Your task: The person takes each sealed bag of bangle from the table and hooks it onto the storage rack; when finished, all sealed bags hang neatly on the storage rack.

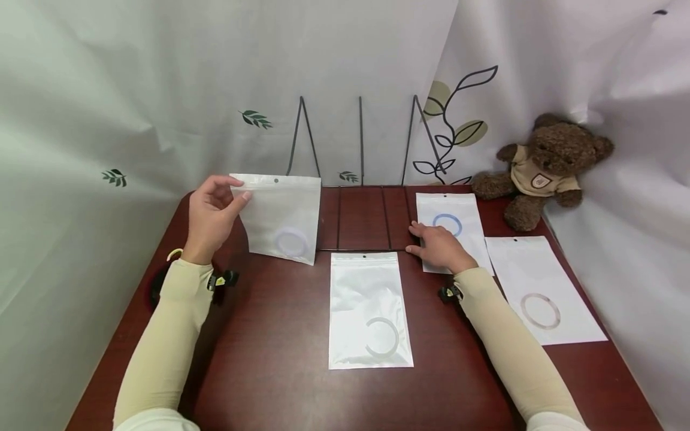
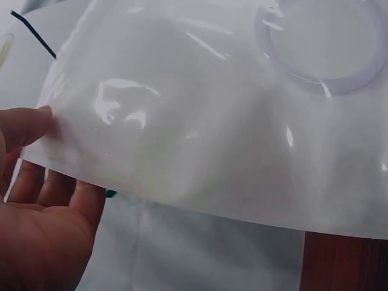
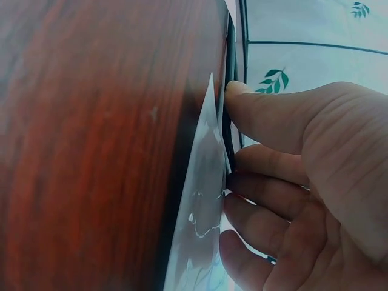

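My left hand (image 1: 209, 214) pinches the top left corner of a white zip bag (image 1: 264, 209) between thumb and fingers, holding it raised. A lilac ring (image 2: 327, 82) shows through the lower part of this bag. On the right, my right hand (image 1: 439, 246) lies across the left side of another white zip bag (image 1: 471, 218) with a blue ring (image 1: 458, 222). The right wrist view shows its thumb and fingers against the bag's edge and a black wire rack (image 3: 228, 127). Between the hands, a bag with a pale ring (image 1: 358, 293) lies flat on the table.
The wire rack (image 1: 361, 249) has uprights rising at the back. At the right lies a bag with a brownish ring (image 1: 525, 263). A brown teddy bear (image 1: 560, 149) sits in the back right corner. A dark round object (image 1: 157, 284) is partly hidden behind the left arm.
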`<state>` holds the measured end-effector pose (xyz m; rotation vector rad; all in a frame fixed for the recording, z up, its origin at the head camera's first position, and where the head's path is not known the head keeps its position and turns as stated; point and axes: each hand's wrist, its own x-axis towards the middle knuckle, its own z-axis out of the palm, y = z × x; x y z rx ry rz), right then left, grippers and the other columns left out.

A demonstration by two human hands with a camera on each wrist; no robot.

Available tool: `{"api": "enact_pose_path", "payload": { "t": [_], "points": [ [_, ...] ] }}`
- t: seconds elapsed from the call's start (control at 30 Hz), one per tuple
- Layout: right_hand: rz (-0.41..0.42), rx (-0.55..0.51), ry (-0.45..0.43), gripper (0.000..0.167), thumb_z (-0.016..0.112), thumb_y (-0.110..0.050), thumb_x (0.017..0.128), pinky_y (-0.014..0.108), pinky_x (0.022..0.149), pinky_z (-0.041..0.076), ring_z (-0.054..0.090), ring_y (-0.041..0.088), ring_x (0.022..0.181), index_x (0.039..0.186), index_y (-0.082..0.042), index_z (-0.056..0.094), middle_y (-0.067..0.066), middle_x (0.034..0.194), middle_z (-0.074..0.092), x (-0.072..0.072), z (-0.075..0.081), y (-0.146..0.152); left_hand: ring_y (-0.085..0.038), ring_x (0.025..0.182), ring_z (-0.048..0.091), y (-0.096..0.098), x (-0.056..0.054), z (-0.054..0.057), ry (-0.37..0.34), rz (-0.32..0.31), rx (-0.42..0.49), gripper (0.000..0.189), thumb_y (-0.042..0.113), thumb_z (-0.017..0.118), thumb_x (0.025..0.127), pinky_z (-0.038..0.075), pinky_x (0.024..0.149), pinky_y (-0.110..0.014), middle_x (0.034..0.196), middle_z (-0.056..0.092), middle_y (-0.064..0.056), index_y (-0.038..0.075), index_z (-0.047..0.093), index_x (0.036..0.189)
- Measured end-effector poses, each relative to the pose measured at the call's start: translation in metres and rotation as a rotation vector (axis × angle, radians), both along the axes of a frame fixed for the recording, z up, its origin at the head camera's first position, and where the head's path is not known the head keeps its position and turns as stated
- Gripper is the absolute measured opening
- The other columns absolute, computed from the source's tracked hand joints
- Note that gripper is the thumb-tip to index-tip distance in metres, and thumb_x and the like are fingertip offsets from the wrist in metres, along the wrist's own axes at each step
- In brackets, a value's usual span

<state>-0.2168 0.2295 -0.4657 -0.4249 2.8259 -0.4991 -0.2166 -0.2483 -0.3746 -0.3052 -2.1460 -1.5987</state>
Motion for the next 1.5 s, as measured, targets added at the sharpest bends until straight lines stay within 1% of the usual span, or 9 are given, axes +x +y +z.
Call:
{"api": "enact_pose_path", "payload": {
  "t": [0.07,0.37,0.53,0.67,0.93,1.1,1.17,1.33,1.5],
  "points": [
    [0.0,0.0,-0.002,0.065,0.066,-0.034,0.105,0.062,0.125,0.03,0.039,0.05,0.151,0.159,-0.002,0.046,0.016,0.169,0.037,0.0,0.0,0.0,-0.015,0.06,0.045,0.002,0.005,0.001,0.034,-0.009,-0.003,0.024,0.007,0.081,0.093,0.039,0.055,-0.024,0.071,0.058,0.004,0.004,0.073,0.115],
    [-0.007,-0.005,-0.006,0.065,0.066,-0.032,0.105,0.063,0.124,0.03,0.038,0.051,0.151,0.159,-0.002,0.045,0.017,0.169,0.037,0.001,0.001,0.0,-0.011,0.063,0.054,0.014,0.023,0.012,0.169,-0.131,0.05,0.023,-0.011,0.077,0.088,0.045,0.057,-0.018,0.089,0.073,0.004,-0.011,0.07,0.11],
    [-0.012,-0.011,-0.014,0.065,0.067,-0.032,0.105,0.063,0.125,0.03,0.038,0.05,0.151,0.159,-0.002,0.045,0.016,0.169,0.038,0.002,0.0,0.0,-0.011,0.058,0.048,0.021,0.031,0.019,0.226,-0.185,0.111,0.023,-0.017,0.075,0.086,0.04,0.053,-0.019,0.076,0.066,0.002,-0.016,0.068,0.107],
    [-0.015,-0.013,-0.02,0.065,0.067,-0.032,0.105,0.062,0.125,0.03,0.039,0.05,0.151,0.159,-0.002,0.045,0.016,0.169,0.038,0.003,-0.001,0.0,-0.011,0.057,0.047,0.027,0.034,0.022,0.255,-0.204,0.163,0.023,-0.017,0.075,0.085,0.04,0.053,-0.019,0.073,0.066,0.002,-0.017,0.066,0.106],
    [-0.017,-0.009,-0.013,0.065,0.067,-0.032,0.105,0.063,0.124,0.031,0.04,0.051,0.15,0.159,-0.003,0.046,0.016,0.169,0.038,0.003,-0.003,0.001,-0.01,0.056,0.046,0.038,0.034,0.026,0.301,-0.166,0.197,0.023,-0.015,0.077,0.085,0.039,0.053,-0.018,0.077,0.071,0.003,-0.018,0.066,0.105],
    [-0.016,-0.014,-0.02,0.065,0.067,-0.033,0.105,0.063,0.124,0.031,0.039,0.051,0.151,0.159,-0.003,0.046,0.016,0.169,0.038,0.002,-0.002,0.001,-0.009,0.054,0.043,0.042,0.031,0.026,0.317,-0.137,0.216,0.023,-0.013,0.077,0.086,0.036,0.051,-0.018,0.07,0.067,0.005,-0.017,0.066,0.106],
    [-0.019,-0.015,-0.02,0.065,0.067,-0.032,0.105,0.063,0.124,0.031,0.039,0.051,0.151,0.159,-0.004,0.046,0.015,0.17,0.037,0.002,-0.002,0.001,-0.009,0.056,0.046,0.043,0.028,0.026,0.315,-0.125,0.225,0.023,-0.011,0.077,0.087,0.037,0.052,-0.018,0.074,0.07,0.004,-0.016,0.067,0.107],
    [-0.015,-0.018,-0.01,0.065,0.067,-0.032,0.105,0.063,0.124,0.031,0.039,0.051,0.151,0.16,-0.004,0.046,0.015,0.17,0.037,0.001,0.0,0.0,-0.011,0.065,0.058,0.045,0.02,0.023,0.302,-0.113,0.268,0.024,-0.01,0.076,0.088,0.047,0.06,-0.019,0.096,0.08,-0.002,-0.015,0.067,0.11],
    [-0.01,-0.014,-0.011,0.065,0.067,-0.032,0.105,0.063,0.124,0.031,0.038,0.051,0.151,0.159,-0.003,0.046,0.015,0.17,0.037,0.0,0.0,0.0,-0.011,0.066,0.058,0.048,0.014,0.018,0.294,-0.115,0.306,0.024,-0.011,0.076,0.089,0.047,0.06,-0.019,0.098,0.08,-0.002,-0.014,0.068,0.111]
  ]
}}
